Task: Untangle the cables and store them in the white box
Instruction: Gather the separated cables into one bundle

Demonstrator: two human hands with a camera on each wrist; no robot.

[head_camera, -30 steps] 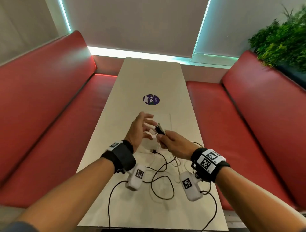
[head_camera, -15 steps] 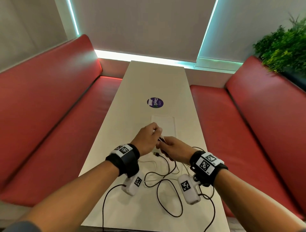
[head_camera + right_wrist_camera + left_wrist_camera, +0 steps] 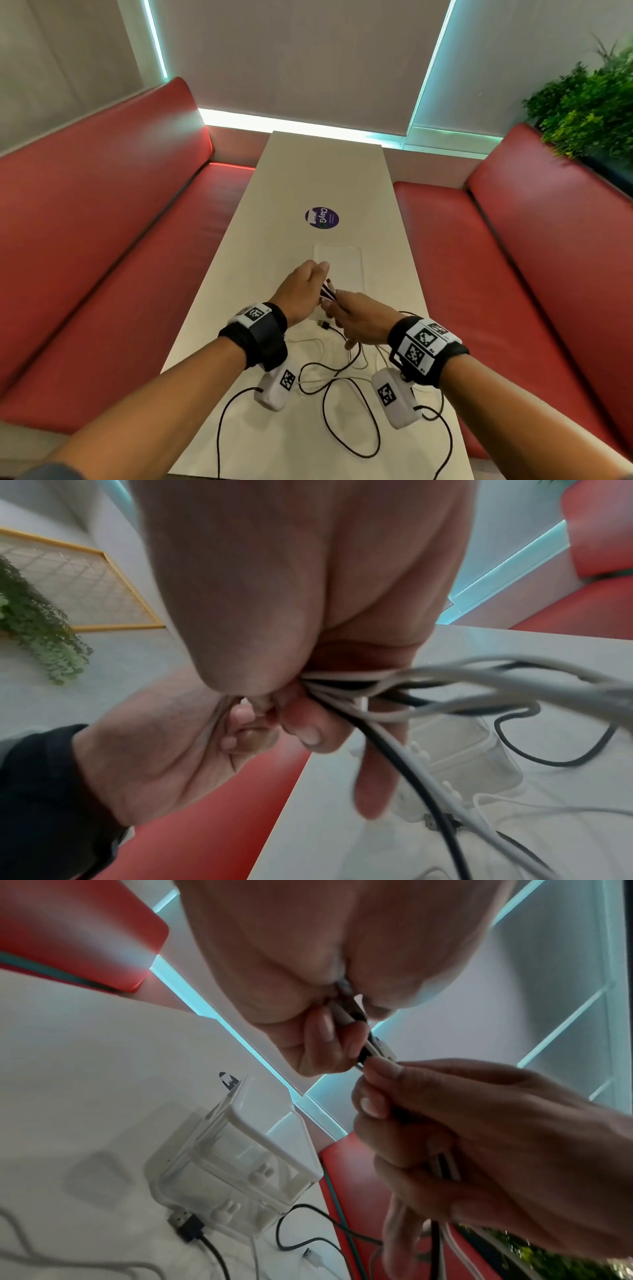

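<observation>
— How are your hands set?
— Your left hand [image 3: 301, 291] pinches the plug ends of the bundle of black and white cables [image 3: 404, 693]; your right hand [image 3: 359, 320] fists around the same bundle, both raised over the pale long table [image 3: 325, 171].

— How many cables?
— Too tangled to count. One clear-white plastic box [image 3: 236, 1172] sits just below your hands, a black USB plug [image 3: 186, 1223] touching it; red benches [image 3: 102, 240] flank you.
</observation>
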